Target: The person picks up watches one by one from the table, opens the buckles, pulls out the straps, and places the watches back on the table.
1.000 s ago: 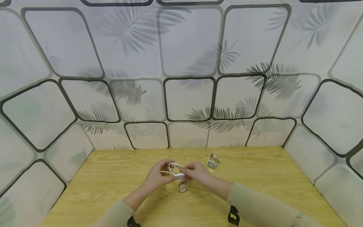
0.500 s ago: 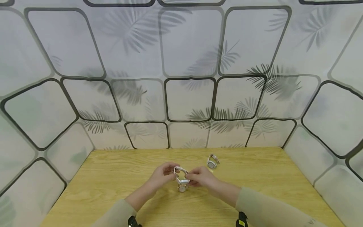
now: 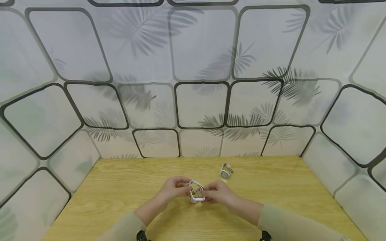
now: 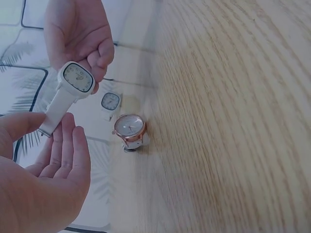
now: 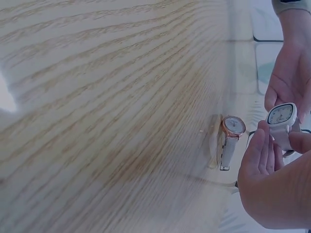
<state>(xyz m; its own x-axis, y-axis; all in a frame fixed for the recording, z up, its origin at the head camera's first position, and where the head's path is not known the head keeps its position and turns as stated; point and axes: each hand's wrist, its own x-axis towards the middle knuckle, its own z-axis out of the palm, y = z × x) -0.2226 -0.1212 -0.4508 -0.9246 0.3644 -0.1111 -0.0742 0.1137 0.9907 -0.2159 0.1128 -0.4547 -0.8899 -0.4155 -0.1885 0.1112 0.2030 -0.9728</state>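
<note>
The white square watch (image 4: 77, 78) is between my two hands, held up off the wooden table (image 3: 114, 194) just in front of me. I have both hands closed on it: my left hand (image 3: 174, 190) pinches the strap with the thumb laid on one side and the fingers behind, and my right hand (image 3: 219, 193) grips the strap from the other side, thumb pressed against it, fingers beneath. From my head the strap arches up into a loop, with the case at its near, lower end. From my left wrist I see the pale dial inside its dark rim, with tiny marks and hands, but I cannot read the time. Close by, a rose-gold watch (image 4: 130, 125) sits on the table with its round face tipped upward; from my right wrist its pale strap runs down to a buckle (image 5: 224, 168), and in my head view it is partly hidden behind the watch I hold. Farther off and to my right, a second white watch (image 3: 225, 174) rests on the table, its dark-rimmed face toward me and its strap curved up behind. My pale green sleeves (image 3: 286, 217) reach in from below, and behind the table stands a pale wall (image 3: 200, 105) printed with black rounded outlines and grey fronds.
</note>
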